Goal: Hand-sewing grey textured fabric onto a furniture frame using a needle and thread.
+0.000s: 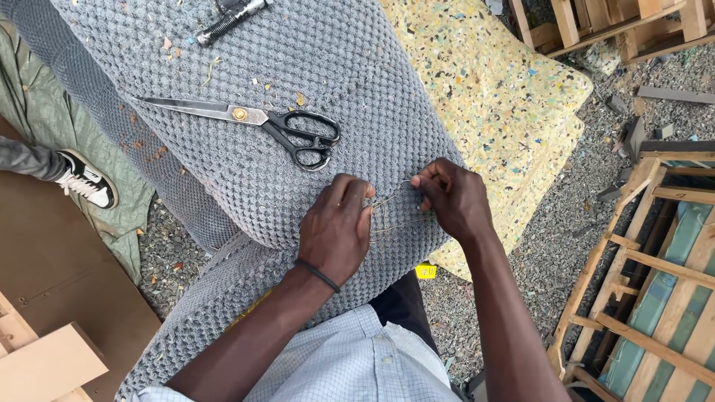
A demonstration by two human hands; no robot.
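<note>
Both hands work at the near edge of a grey knobbly fabric (298, 59) stretched over a foam cushion (506, 97). The left hand (337, 227) lies knuckles-up on the fabric, its fingers curled and pressed together on a thin thread (391, 199); the fingertips are hidden under the hand, so the exact pinch cannot be made out. The right hand (453, 197), at 3 o'clock from the left and just beside it, has thumb and fingers closed on the same thread, which runs in fine strands between the two hands; whether a needle is held cannot be told. A dark band (316, 274) circles the left wrist. Black-handled scissors (257, 123) lie shut on the fabric at 11 o'clock from the hands, well apart from them. A dark tool (231, 16) at 12 o'clock is cut off by the top edge and cannot be identified. The foam is speckled yellow, showing bare at 2 o'clock. Ground is grey gravel (536, 253) with scraps. Wooden frames (655, 268) stand at 3 to 5 o'clock, another cut off at 1 o'clock. At 9 o'clock, another person's shoe (88, 179) rests on a green sheet (45, 112); brown boards (52, 283) lie at 8 o'clock.
</note>
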